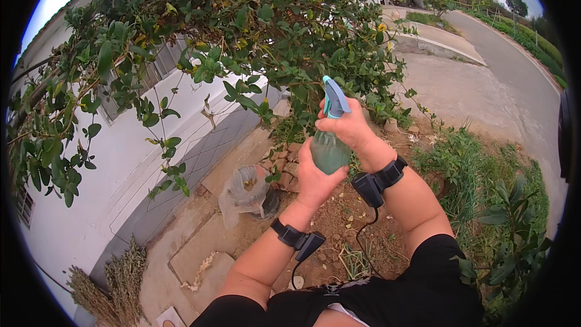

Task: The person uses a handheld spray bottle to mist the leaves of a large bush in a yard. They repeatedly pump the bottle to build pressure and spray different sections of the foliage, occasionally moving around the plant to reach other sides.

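Both my hands hold a spray bottle point(330, 152) out in front of me, with its nozzle pointing away. Its body is translucent and greenish, and the trigger head point(336, 97) is blue-grey with a turquoise nozzle. My right hand point(356, 129) wraps the neck just under the trigger head, with some fingers hidden behind it. Around the lower body my left hand point(317, 181) is closed, its fingers partly out of sight. Just beyond the nozzle hangs a leafy climbing shrub point(281, 32) with a few yellow leaves and flowers.
A bucket lined with a clear plastic bag point(247, 188) stands by stacked broken bricks point(286, 168). Dried plant bundles point(115, 286) lean near the white wall point(68, 231). Grass point(472, 177) and a broad-leaved bush point(513, 236) grow on the right. A paved road point(508, 63) runs beyond.
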Tool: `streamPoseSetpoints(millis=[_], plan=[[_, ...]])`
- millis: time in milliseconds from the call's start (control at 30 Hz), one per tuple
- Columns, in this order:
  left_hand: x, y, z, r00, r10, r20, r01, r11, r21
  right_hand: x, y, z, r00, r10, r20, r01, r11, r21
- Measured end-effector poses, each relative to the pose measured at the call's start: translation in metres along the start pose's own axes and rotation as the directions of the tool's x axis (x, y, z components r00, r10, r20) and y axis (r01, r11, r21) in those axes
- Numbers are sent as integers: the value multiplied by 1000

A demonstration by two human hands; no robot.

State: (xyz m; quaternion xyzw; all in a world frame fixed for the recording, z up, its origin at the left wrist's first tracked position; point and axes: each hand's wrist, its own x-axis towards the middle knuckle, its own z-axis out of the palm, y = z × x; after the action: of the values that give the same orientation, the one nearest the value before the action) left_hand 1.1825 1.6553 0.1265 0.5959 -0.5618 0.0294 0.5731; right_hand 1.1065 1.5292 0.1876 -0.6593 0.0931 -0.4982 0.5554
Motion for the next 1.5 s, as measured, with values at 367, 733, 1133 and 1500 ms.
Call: streamPoseSetpoints(millis=[367,733,1133,1500], plan=[[172,72,12,997,70,-27,-72,995,-73,149,-115,-39,994,-105,-29,103,993,-57],[186,59,20,991,60,116,-43,988,-147,151,-100,-56,978,-113,-178,96,990,-101],[123,41,47,974,47,220,-36,998,-54,87,-56,-84,977,26,-211,-32,999,-24],[-50,-10,73,963,-146,228,167,983,-78,-62,34,-69,979,124,-164,-151,974,-167]])
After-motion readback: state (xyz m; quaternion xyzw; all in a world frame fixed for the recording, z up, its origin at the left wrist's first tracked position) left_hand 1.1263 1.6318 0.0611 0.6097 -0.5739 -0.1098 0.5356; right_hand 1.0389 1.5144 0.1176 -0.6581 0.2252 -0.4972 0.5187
